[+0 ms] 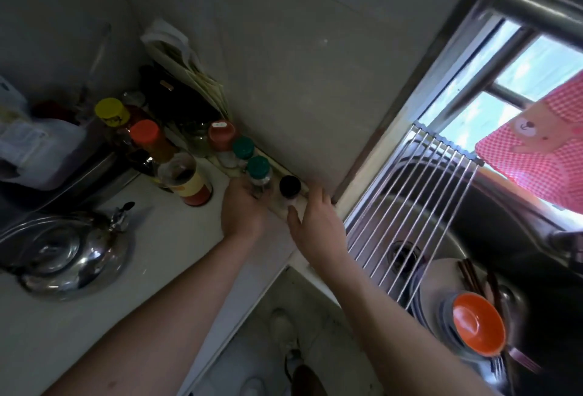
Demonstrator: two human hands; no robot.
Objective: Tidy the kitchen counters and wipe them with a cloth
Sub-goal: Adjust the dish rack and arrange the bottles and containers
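A row of small spice jars stands along the wall on the white counter (151, 238). My left hand (243, 209) is closed around the base of a green-lidded glass jar (259, 173). Just right of it stands a black-lidded jar (289, 186), on a pale strip or tray (299, 203) whose right end my right hand (315, 222) touches, thumb by the jar's base and fingers spread. Whether that hand grips the strip I cannot tell. A second green-lidded jar (243, 149) and a red-lidded jar (221, 134) stand further back. No cloth is in either hand.
Bottles with yellow (108, 111) and orange (145, 134) caps and a sauce jar (186, 179) crowd the corner. A steel kettle (67, 253) sits left. Right, a roll-up rack (416, 206) spans the sink, with an orange bowl (478, 326) on stacked dishes. A pink checked towel (542, 149) hangs by the window.
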